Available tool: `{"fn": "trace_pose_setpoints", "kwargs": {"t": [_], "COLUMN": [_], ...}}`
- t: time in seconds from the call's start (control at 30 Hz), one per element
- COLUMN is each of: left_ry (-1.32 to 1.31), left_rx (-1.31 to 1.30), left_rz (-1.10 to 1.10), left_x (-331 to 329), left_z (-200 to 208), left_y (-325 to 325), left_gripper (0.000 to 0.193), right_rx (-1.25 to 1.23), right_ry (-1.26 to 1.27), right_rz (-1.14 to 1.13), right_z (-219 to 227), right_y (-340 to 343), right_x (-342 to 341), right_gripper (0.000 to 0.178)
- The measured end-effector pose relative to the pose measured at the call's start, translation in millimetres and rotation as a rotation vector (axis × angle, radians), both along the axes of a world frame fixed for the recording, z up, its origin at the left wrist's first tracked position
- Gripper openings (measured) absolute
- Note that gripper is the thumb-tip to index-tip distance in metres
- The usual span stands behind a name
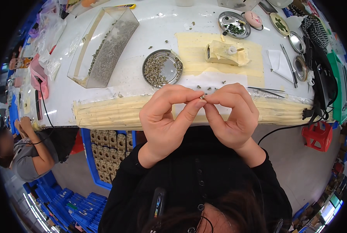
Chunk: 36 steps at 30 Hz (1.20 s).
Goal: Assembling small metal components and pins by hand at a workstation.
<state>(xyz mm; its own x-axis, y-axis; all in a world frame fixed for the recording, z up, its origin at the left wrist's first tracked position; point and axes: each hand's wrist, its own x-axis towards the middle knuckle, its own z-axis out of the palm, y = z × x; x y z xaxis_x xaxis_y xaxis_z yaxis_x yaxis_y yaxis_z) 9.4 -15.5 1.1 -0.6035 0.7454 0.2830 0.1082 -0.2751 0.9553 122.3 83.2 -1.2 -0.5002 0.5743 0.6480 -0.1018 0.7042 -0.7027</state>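
Pinched between the fingertips of both hands is a small metal part (202,97), too tiny to make out its exact kind. My left hand (166,116) and my right hand (233,114) meet over the front edge of the table, thumbs and forefingers closed on the part. Just beyond them a round steel dish (168,71) holds many similar small metal pieces. Several loose pieces (223,82) lie on the white paper past my fingertips. To the right of my right hand rest metal tweezers (267,91).
A clear bin (77,64) of small metal parts stands at left. Behind my hands sits a tape-covered block (222,54). A dish with dark green pieces (234,25) is at the far right. Below the table are a blue crate (88,155) and a red stool (317,136); another person (33,155) sits left.
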Motion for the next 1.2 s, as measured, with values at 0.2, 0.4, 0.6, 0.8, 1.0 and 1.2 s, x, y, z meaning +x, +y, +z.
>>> {"fn": "trace_pose_setpoints", "kwargs": {"t": [0.2,0.4,0.6,0.8,1.0,1.2], "left_ry": [0.356,0.48,0.26,0.083,0.252,0.287], "left_rx": [0.07,0.056,-0.085,-0.088,-0.166,-0.195], "left_rz": [0.039,-0.088,-0.212,-0.262,-0.248,-0.188], "left_x": [-11,-21,-21,-24,-31,-27], "left_z": [-4,0,8,5,12,17], "left_y": [3,1,-1,-3,-8,-7], "left_gripper": [0.018,0.02,0.021,0.02,0.022,0.022], "right_rx": [-0.825,-1.102,-1.137,-1.123,-1.111,-0.943], "right_ry": [0.009,-0.007,-0.004,-0.023,-0.101,-0.007], "right_rz": [0.362,0.617,0.641,0.635,0.609,0.509], "right_z": [-1,-1,-6,-6,-7,-4], "right_y": [-3,8,9,8,10,4], "right_x": [8,15,15,15,17,11], "right_gripper": [0.008,0.014,0.014,0.014,0.01,0.007]}}
